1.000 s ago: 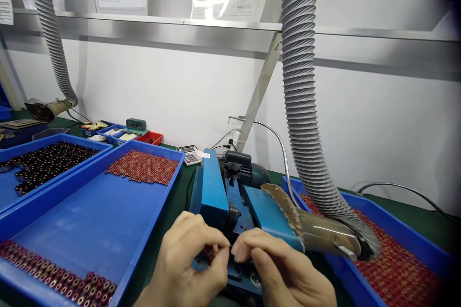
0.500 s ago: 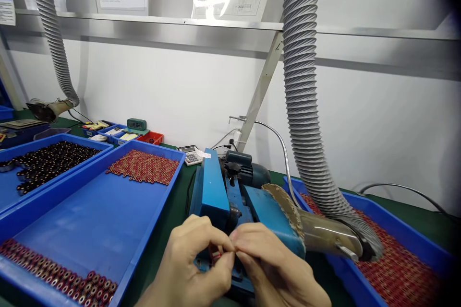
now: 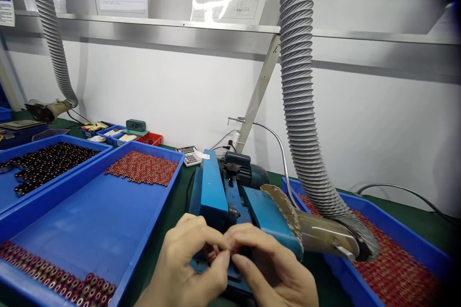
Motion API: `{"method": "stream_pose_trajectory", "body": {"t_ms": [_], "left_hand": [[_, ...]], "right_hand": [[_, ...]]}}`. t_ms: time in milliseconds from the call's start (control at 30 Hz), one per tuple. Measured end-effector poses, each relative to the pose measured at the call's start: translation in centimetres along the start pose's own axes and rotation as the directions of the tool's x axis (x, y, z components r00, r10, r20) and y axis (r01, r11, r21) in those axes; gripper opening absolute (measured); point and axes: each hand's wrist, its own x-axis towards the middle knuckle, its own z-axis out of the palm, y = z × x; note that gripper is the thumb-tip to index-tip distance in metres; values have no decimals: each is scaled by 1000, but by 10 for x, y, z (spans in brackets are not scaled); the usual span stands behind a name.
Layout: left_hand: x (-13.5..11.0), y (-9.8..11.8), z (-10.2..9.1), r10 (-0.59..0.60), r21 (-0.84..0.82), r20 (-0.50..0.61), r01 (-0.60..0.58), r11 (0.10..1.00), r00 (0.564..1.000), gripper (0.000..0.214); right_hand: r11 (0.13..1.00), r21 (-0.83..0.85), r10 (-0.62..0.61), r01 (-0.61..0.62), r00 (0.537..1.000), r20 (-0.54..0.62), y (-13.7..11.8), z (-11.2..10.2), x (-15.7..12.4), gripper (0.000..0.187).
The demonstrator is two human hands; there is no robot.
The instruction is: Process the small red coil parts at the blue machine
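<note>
At the worktop's near edge, against the blue machine, the left hand pinches a small red ring. The right hand has its fingertips touching the left's; I cannot tell whether it grips anything. A blue tray lies to the left.

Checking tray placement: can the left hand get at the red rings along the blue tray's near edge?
Probably yes: the left hand, pinching a small red piece, is beside the open blue plastic tray, with nothing between it and the red rings.
</note>
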Motion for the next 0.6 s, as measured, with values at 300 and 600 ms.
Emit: {"method": "stream_pose_trajectory", "body": {"t_ms": [300, 600], "left_hand": [[-4, -5, 10, 291, 341, -42, -260, 903, 956, 16], [4, 0, 3, 67, 25, -100, -64, 998, 993, 19]], "right_hand": [[942, -2, 327, -335, 923, -203, -3, 24, -11, 33], [986, -113, -134, 123, 987, -90, 0, 10, 0, 31]]}}
